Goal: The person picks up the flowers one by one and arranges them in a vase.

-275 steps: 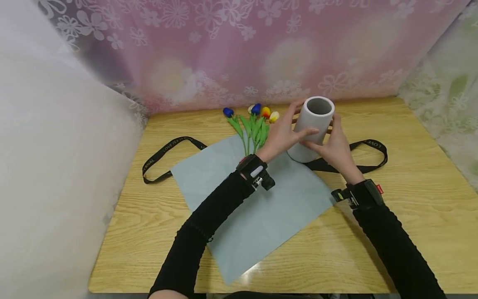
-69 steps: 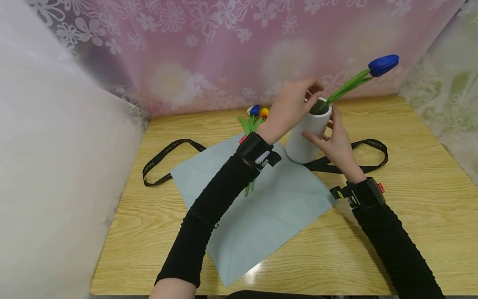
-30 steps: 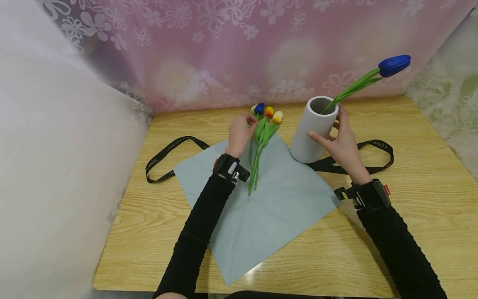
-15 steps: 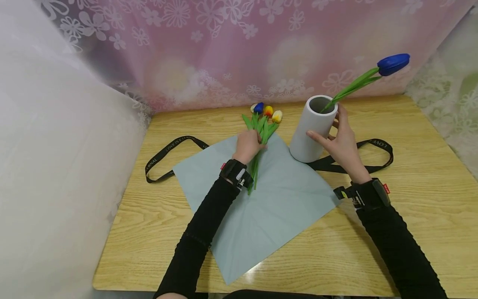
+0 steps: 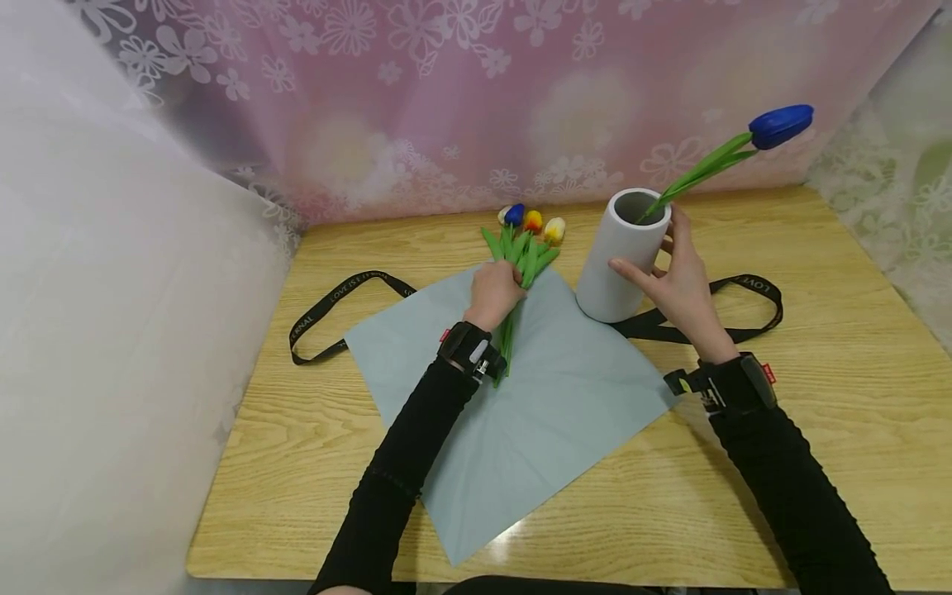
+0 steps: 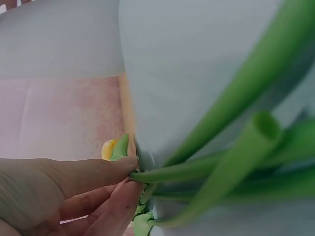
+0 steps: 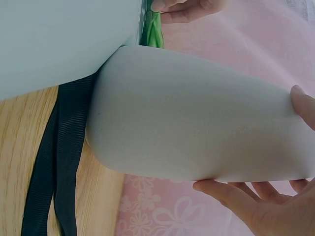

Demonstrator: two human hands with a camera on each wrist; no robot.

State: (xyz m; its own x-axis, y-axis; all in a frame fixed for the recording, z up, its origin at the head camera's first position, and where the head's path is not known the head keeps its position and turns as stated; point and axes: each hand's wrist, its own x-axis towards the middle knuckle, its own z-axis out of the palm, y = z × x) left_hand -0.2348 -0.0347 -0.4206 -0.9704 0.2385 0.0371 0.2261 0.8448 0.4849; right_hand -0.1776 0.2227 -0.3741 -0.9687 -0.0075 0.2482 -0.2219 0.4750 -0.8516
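Picking the next tulip for the vase

On the table (image 5: 818, 347) a grey paper sheet (image 5: 535, 430) lies mid-scene, with a black ribbon (image 5: 335, 302) passing under it; the ribbon's gold lettering seems to start "LOVE IS", the rest too small to read. The white vase (image 5: 616, 264) stands at the sheet's far right corner and holds one blue tulip (image 5: 777, 126), leaning right. The right hand (image 5: 680, 285) steadies the vase, fingers curled round its wall. Left of it, the left hand (image 5: 492, 291) closes on the tulips (image 5: 521, 256) lying on the sheet, fingers (image 6: 106, 169) pinching a green stem. I judge the step to be taking one stem; next calls for lifting it clear of the others and steering its cut end into the vase mouth.
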